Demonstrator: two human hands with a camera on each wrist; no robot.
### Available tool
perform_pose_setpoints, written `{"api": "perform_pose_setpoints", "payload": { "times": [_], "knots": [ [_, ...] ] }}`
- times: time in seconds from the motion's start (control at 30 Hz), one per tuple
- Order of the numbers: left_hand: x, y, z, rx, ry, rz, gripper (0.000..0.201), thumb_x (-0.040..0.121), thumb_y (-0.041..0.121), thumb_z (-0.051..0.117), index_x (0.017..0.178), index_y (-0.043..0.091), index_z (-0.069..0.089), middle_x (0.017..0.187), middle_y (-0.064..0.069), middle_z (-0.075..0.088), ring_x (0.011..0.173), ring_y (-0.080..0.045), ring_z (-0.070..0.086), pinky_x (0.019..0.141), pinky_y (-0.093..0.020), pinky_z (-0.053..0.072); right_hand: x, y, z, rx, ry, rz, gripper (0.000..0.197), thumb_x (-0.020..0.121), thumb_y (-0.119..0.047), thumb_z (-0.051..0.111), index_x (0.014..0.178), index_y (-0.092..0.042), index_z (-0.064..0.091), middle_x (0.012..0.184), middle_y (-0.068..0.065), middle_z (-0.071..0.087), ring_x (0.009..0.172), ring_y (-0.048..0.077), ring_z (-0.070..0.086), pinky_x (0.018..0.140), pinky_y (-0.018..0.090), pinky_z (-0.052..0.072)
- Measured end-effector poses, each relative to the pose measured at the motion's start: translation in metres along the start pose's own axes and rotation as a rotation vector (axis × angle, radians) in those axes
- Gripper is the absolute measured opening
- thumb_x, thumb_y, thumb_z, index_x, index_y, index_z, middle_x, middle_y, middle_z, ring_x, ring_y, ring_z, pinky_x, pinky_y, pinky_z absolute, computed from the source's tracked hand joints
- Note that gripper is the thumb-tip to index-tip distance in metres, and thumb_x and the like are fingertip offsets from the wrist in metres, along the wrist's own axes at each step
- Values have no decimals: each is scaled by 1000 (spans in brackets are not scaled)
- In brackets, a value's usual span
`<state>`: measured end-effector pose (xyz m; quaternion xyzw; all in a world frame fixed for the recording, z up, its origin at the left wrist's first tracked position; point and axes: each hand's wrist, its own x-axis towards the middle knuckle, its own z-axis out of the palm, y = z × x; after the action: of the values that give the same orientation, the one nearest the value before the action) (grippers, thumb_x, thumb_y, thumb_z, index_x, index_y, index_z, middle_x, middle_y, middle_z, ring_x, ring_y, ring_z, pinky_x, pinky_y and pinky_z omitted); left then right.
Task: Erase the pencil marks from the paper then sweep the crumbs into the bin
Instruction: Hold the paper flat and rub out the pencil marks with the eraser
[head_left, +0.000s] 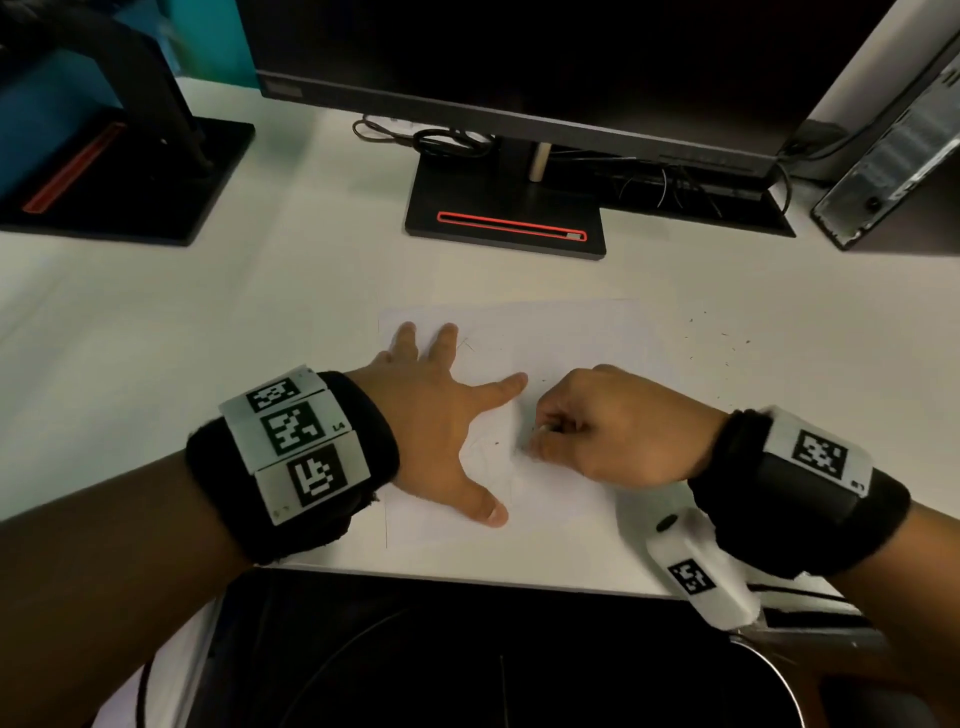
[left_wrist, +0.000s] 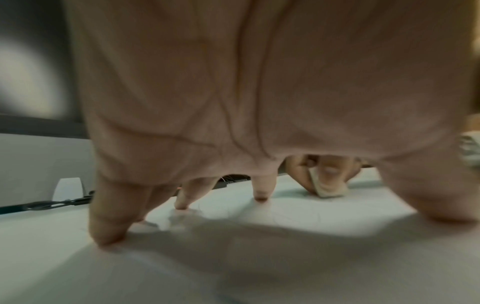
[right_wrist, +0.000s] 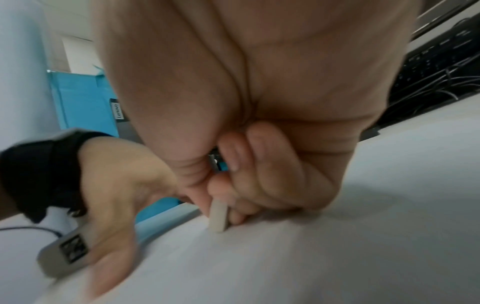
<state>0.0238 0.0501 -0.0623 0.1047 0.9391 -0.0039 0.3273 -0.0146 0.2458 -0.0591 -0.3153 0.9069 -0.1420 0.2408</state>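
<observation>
Both hands on white paper sheet (head_left: 561, 332): left hand (head_left: 441, 415) splayed flat, right hand (head_left: 613, 426) just beside pinched small white eraser (right_wrist: 218, 218) upright, faint marks between them.

L hand (head_left: 441, 415) flat, splayed; R hand (head_left: 613, 426) grip curled tight.

White desk (head_left: 218, 291) under dim indoor light, edged at the near side by a dark gap. Black monitor (head_left: 519, 57) on a stand (head_left: 506, 208) with a red-lined slot, cables (head_left: 431, 137) coiled behind; second black stand (head_left: 130, 176) at far left before a teal panel (head_left: 208, 36). Grey computer case (head_left: 898, 150) leaning at far right.
</observation>
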Motion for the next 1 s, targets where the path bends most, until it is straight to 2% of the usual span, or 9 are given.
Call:
{"api": "perform_pose_setpoints", "payload": {
  "times": [0.13, 0.23, 0.37, 0.47, 0.53, 0.63, 0.77, 0.9, 1.0],
  "knots": [
    [-1, 0, 0, 22, -20, 3, 129, 53, 95, 60, 140, 62, -30, 157, -13, -37, 144, -48, -28, 119, -60, 7, -3, -12, 8, -65, 12, -66, 36, 93, -29, 57, 67, -3, 55, 61, 12, 58, 57, 22, 51, 59, 35, 46],
    [-1, -1, 2, 30, -4, 7, 130, 52, 95, 60, 141, 62, -29, 158, -14, -36, 144, -49, -27, 118, -59, 9, -4, -25, 11, -71, -79, -129, 35, 93, -29, 58, 66, -6, 56, 56, 4, 54, 54, 16, 49, 58, 30, 45],
    [-1, 0, 1, 2, -16, -3, 129, 51, 95, 61, 139, 64, -28, 158, -10, -38, 144, -46, -28, 119, -61, 12, 9, -14, -3, -109, 33, -71, 29, 93, -26, 58, 68, -10, 59, 60, 1, 58, 59, 16, 54, 62, 28, 42],
    [-1, 0, 1, 23, -16, 0, 129, 53, 94, 60, 141, 62, -29, 158, -13, -38, 144, -48, -27, 119, -60, 10, 1, -24, 11, -82, -63, -145, 31, 92, -27, 59, 63, -16, 55, 52, -5, 52, 52, 9, 50, 55, 20, 41],
    [0, -1, 1, 19, -16, 2, 129, 52, 95, 60, 140, 62, -29, 157, -12, -38, 144, -48, -28, 118, -61, 10, 6, -20, 8, -84, -46, -135, 31, 93, -29, 59, 67, -12, 59, 54, -7, 53, 53, 10, 50, 57, 21, 41],
    [0, -1, 1, 1, -29, -6, 129, 50, 96, 60, 138, 65, -29, 157, -10, -40, 144, -47, -30, 119, -63, 12, 14, -13, -3, -117, 29, -98, 31, 93, -28, 58, 71, -7, 61, 58, 0, 57, 56, 14, 52, 60, 28, 40],
    [2, -1, 2, 32, -36, -9, 130, 50, 96, 59, 138, 63, -32, 156, -12, -40, 143, -49, -29, 119, -63, 10, 2, -28, 10, -78, -104, -220, 31, 92, -24, 59, 64, -12, 56, 50, -4, 48, 51, 11, 48, 54, 20, 39],
    [2, 0, 0, 7, -51, -22, 130, 49, 96, 60, 137, 65, -31, 156, -9, -42, 143, -46, -31, 119, -64, 10, 13, -13, -7, -155, -11, -165, 29, 89, -23, 60, 63, -11, 55, 51, 0, 51, 51, 14, 45, 57, 27, 40],
    [3, 0, 1, 38, -52, -23, 131, 49, 97, 57, 137, 63, -33, 156, -11, -41, 143, -49, -30, 118, -65, 11, 1, -22, 9, -125, -50, -250, 27, 88, -23, 59, 62, -14, 56, 51, 1, 53, 51, 16, 50, 56, 27, 44]
  ]
}}
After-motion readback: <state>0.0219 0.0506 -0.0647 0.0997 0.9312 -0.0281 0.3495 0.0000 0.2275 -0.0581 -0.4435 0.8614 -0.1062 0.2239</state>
